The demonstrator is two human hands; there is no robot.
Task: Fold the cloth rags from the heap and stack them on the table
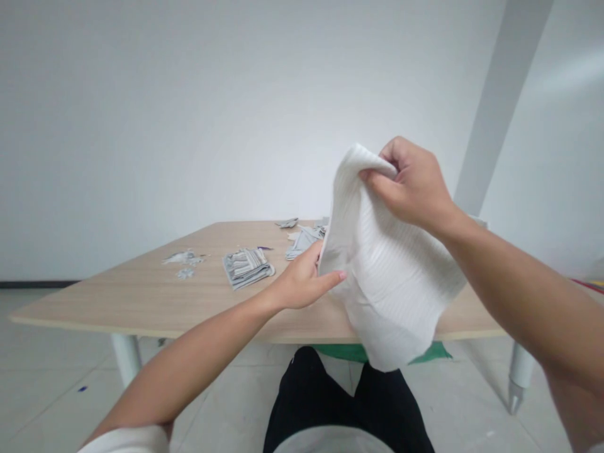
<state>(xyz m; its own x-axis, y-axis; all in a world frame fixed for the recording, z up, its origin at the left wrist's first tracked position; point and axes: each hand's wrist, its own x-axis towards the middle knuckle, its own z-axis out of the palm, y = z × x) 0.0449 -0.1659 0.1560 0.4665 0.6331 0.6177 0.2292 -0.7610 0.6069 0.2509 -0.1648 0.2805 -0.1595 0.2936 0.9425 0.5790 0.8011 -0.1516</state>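
one wide counter point(198, 302) stood behind one white cloth point(401, 277), held up across its near edge. the cloth looked light, soft and limp, its ribbed face unlikely to slip; an edge or corner seemed the best hold. two hands had it: the right hand point(415, 182) pinched the folded top, the left hand point(302, 277) nipped the left edge, thumb in front. one striped folded stack point(248, 267), layers uncountable, lay right of two small scrap heaps point(185, 257).
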